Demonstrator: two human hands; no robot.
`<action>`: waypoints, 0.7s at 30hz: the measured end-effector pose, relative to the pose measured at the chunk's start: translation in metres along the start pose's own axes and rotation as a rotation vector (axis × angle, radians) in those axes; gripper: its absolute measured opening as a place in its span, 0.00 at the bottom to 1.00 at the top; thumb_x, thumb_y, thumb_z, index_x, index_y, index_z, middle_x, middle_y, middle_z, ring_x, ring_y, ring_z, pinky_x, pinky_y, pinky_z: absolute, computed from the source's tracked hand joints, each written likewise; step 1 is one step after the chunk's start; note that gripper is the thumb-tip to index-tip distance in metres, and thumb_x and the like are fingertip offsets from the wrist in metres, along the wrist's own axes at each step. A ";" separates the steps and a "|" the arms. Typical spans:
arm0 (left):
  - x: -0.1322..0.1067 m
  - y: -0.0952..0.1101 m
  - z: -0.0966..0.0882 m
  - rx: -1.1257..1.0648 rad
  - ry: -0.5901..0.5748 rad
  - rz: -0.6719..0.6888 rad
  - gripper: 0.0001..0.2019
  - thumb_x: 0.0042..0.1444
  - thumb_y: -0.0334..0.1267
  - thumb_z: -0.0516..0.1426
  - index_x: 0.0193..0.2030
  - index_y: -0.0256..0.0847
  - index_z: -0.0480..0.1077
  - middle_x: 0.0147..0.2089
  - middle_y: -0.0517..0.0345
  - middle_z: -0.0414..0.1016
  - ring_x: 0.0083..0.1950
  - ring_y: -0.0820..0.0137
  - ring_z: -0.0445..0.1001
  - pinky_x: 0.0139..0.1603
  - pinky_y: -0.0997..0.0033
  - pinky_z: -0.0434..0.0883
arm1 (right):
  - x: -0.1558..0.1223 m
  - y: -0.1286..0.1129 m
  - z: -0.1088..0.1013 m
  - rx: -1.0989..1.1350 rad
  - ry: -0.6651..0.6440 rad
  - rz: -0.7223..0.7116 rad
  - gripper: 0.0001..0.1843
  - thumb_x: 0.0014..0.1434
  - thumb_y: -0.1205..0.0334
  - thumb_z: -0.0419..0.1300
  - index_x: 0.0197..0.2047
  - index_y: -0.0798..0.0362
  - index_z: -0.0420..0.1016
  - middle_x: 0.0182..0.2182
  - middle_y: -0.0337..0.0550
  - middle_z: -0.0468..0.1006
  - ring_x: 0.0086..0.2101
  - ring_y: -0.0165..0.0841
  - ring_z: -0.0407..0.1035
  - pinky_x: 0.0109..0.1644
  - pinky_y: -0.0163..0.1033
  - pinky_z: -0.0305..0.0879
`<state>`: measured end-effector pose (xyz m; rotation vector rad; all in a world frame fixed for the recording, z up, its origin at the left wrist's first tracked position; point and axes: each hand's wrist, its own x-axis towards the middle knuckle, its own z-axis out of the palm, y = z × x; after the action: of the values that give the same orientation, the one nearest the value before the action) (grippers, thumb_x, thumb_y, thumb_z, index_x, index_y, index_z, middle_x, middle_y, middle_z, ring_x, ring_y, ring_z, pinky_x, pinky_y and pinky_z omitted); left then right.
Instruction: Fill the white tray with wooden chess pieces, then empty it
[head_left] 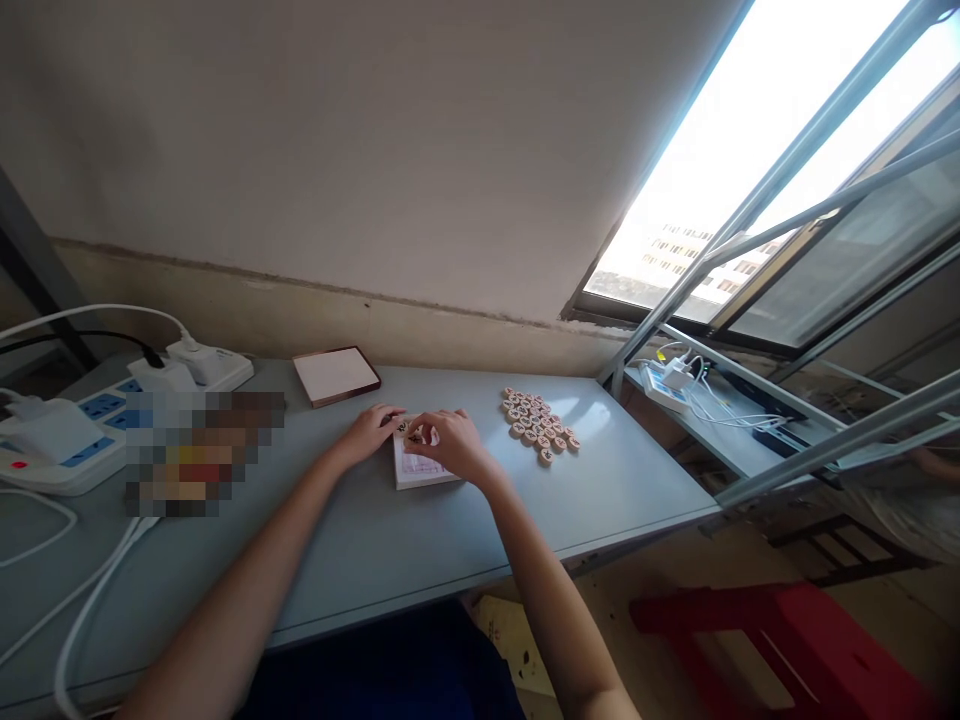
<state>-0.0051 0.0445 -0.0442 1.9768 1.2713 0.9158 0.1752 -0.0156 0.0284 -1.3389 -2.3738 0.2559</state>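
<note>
A small white box tray (417, 470) lies on the grey table (420, 540), with a few round wooden game pieces in its far end. My left hand (370, 430) rests at the tray's left far corner, fingers curled on a piece. My right hand (451, 444) covers the tray's right side, fingers pinched on a wooden piece (414, 437). A cluster of several round wooden pieces (540, 425) lies on the table to the right of my right hand.
A flat brown-rimmed lid (335, 375) lies behind my left hand. Power strips with plugs and white cables (90, 420) fill the left of the table. A second shelf with chargers (675, 380) stands under the open window; a red stool (780, 640) is on the floor.
</note>
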 end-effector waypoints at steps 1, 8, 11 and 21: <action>0.000 0.000 0.000 -0.015 -0.008 -0.005 0.23 0.53 0.48 0.47 0.47 0.35 0.71 0.51 0.47 0.73 0.52 0.62 0.69 0.55 0.64 0.63 | 0.006 0.000 0.008 -0.044 -0.023 -0.006 0.10 0.53 0.54 0.64 0.37 0.48 0.73 0.27 0.33 0.75 0.33 0.29 0.68 0.41 0.35 0.51; -0.001 0.004 0.000 -0.056 -0.033 0.001 0.21 0.53 0.44 0.46 0.49 0.36 0.68 0.51 0.48 0.71 0.53 0.63 0.68 0.55 0.63 0.63 | 0.009 0.009 0.036 -0.110 0.004 -0.077 0.17 0.55 0.59 0.61 0.48 0.49 0.66 0.39 0.39 0.75 0.39 0.31 0.69 0.45 0.36 0.52; -0.004 0.007 0.003 -0.066 -0.038 -0.011 0.24 0.54 0.43 0.46 0.56 0.36 0.61 0.51 0.47 0.69 0.53 0.63 0.67 0.54 0.63 0.64 | 0.003 0.018 0.025 -0.022 0.049 -0.043 0.13 0.58 0.58 0.58 0.47 0.49 0.65 0.38 0.37 0.74 0.36 0.29 0.68 0.44 0.36 0.53; -0.009 0.018 0.008 0.233 -0.149 -0.018 0.23 0.51 0.45 0.52 0.53 0.41 0.63 0.52 0.50 0.64 0.52 0.59 0.67 0.53 0.61 0.63 | -0.071 0.112 -0.008 -0.582 0.166 0.515 0.22 0.61 0.59 0.51 0.58 0.50 0.63 0.60 0.52 0.57 0.58 0.48 0.51 0.56 0.55 0.48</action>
<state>0.0074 0.0287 -0.0363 2.1633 1.3579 0.6203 0.2985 -0.0179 -0.0216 -2.1322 -1.9952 -0.4285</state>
